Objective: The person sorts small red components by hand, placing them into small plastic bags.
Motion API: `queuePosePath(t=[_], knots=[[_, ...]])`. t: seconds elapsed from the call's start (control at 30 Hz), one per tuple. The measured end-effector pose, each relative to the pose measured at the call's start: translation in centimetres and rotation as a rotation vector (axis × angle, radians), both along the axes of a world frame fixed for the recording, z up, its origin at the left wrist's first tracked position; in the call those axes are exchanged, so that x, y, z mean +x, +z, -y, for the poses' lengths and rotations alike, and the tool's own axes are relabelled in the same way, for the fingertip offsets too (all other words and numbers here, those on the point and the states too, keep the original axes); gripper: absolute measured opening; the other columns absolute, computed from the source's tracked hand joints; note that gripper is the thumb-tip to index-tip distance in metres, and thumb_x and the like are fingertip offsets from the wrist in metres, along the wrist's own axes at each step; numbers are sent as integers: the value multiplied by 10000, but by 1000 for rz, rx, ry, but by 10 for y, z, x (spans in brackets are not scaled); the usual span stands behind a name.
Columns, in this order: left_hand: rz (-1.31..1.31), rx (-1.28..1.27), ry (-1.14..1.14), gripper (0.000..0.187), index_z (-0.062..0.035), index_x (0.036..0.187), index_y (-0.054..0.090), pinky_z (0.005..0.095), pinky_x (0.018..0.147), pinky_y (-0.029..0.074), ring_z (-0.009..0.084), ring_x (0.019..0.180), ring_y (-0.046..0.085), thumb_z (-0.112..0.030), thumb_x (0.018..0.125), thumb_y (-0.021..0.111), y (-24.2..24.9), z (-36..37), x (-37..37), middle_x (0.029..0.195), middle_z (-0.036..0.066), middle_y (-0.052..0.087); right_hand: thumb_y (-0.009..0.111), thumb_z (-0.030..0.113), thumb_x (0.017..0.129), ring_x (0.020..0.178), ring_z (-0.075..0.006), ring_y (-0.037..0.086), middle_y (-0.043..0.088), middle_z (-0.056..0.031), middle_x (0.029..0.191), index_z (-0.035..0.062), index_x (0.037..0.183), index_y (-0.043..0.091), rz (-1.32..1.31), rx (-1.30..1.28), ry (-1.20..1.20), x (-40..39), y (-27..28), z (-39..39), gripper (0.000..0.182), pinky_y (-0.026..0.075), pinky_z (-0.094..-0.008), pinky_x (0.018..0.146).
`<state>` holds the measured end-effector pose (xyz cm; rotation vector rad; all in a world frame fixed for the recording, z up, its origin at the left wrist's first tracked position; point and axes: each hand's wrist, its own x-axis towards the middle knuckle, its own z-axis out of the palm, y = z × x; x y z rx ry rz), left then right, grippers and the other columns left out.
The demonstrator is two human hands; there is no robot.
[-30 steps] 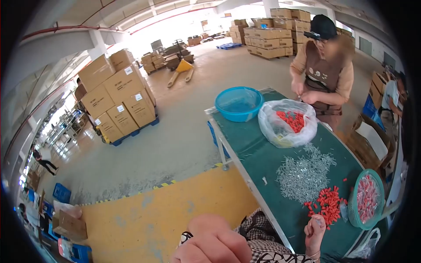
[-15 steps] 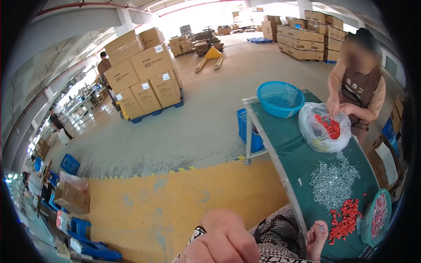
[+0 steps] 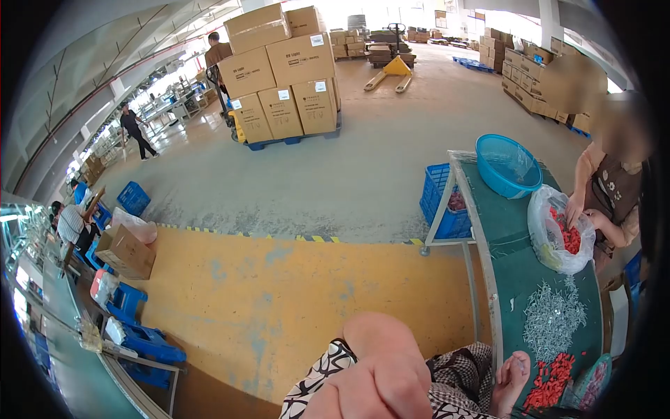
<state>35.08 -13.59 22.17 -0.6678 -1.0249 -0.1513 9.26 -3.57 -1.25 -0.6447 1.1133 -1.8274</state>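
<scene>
Close to the camera at the bottom, my left hand is closed with bent knuckles towards me, and whatever its fingers hold is hidden. My right hand rests by the near table edge with its fingers curled; a small pale bit shows at the fingertips, too small to name. Beside it lies a pile of small red pieces, and beyond that a heap of thin silvery metal pins. A green basket stands right of the red pieces, partly cut off by the dark view edge.
Across the green table, a co-worker reaches into a clear plastic bag of red pieces. A blue basin stands at the far end. Blue crate, stacked cartons, a pallet jack and blue stools stand around.
The view has turned left, so the table and surroundings sit further right. A distant person in dark clothes strides along the aisle. Both my hands stay closed in about the same pose.
</scene>
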Motion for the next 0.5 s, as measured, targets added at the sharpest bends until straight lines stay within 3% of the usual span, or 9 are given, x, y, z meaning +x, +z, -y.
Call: queuePosePath(t=[0.1,0.23,0.4,0.5], knots=[[115,349,-9,114,-135,937,592,261,651,412,121,721,489,-247,952,587,-9,-26,14,949,-39,557,624,119,925,448,-48,299,453,11,659,35,1034,560,1,11,21,1,-7,5,152,257,-217,409],[174,350,-56,112,-128,911,595,266,653,416,128,731,493,-235,945,590,-11,-17,20,956,-35,555,608,61,879,482,-51,326,511,-23,764,11,1117,539,62,22,20,5,-10,7,253,288,-219,441],[161,585,-21,107,-118,914,599,267,661,420,130,742,500,-221,939,591,-20,-35,28,962,-38,562,602,-5,790,586,-68,399,552,-56,943,-7,1288,450,231,31,64,12,1,8,520,327,-216,499],[166,513,-100,107,-118,902,596,270,666,424,132,753,503,-218,938,590,-17,-24,29,954,-34,559,603,-20,770,621,-80,414,562,-59,958,-4,1348,408,335,46,57,11,-5,10,611,322,-215,512]])
